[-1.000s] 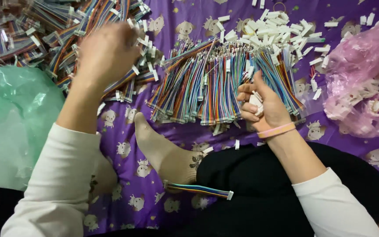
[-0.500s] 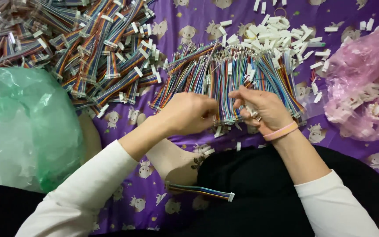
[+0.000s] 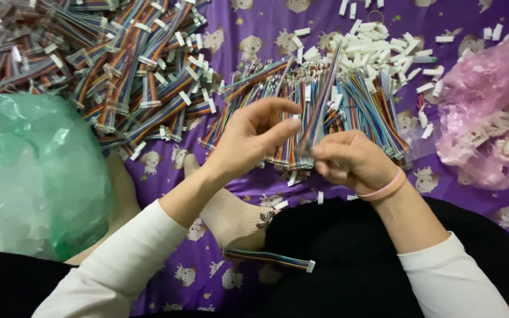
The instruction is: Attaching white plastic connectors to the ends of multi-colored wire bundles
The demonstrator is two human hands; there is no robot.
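My right hand (image 3: pixel 351 159), with a pink band on its wrist, pinches the lower end of a multicoloured ribbon cable (image 3: pixel 324 97) that rises from a fanned bundle of similar cables (image 3: pixel 360 109). My left hand (image 3: pixel 251 138) hovers just left of it, fingers spread and holding nothing, fingertips close to the cable. A pile of small white connector housings (image 3: pixel 378 50) lies beyond the bundle. All of it rests on a purple patterned cloth (image 3: pixel 260 29).
A big heap of ribbon cables with white connectors (image 3: pixel 119 65) fills the upper left. A green plastic bag (image 3: pixel 25 171) sits at left, a pink bag holding white housings (image 3: pixel 493 112) at right. One finished cable (image 3: pixel 269 258) lies by my socked foot (image 3: pixel 231 215).
My left hand came back from the upper-left heap to the bundle and opened. My right hand has lifted one cable up out of the bundle.
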